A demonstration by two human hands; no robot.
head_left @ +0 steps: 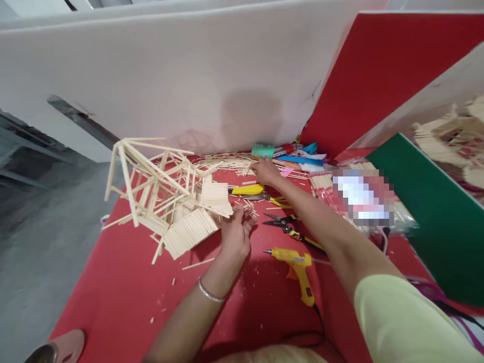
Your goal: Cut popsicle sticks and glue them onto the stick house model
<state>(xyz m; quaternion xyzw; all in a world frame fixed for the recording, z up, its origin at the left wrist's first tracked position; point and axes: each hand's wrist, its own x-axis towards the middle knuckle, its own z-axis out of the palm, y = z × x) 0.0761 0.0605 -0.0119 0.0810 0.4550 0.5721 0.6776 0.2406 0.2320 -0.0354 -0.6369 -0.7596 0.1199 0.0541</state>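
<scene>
A model house frame of thin wooden sticks (151,186) stands on the left of the red table, with slatted stick panels (191,232) at its near right side. My left hand (235,232) is beside the panels' right edge, its fingers apart over short loose stick pieces; whether it touches the panel I cannot tell. Farther back, my right hand (266,171) reaches to the right end of a pile of loose wooden sticks (223,162). Its fingers are bent down and together, and what they pinch, if anything, is too small to make out.
Between my arms lie a yellow-handled cutter (247,190), pliers (278,200), black-and-yellow snips (289,229) and a yellow glue gun (295,262) with a cord. A green roll (262,150) is at the back. Packed sticks (363,194) and a green board (427,217) are right.
</scene>
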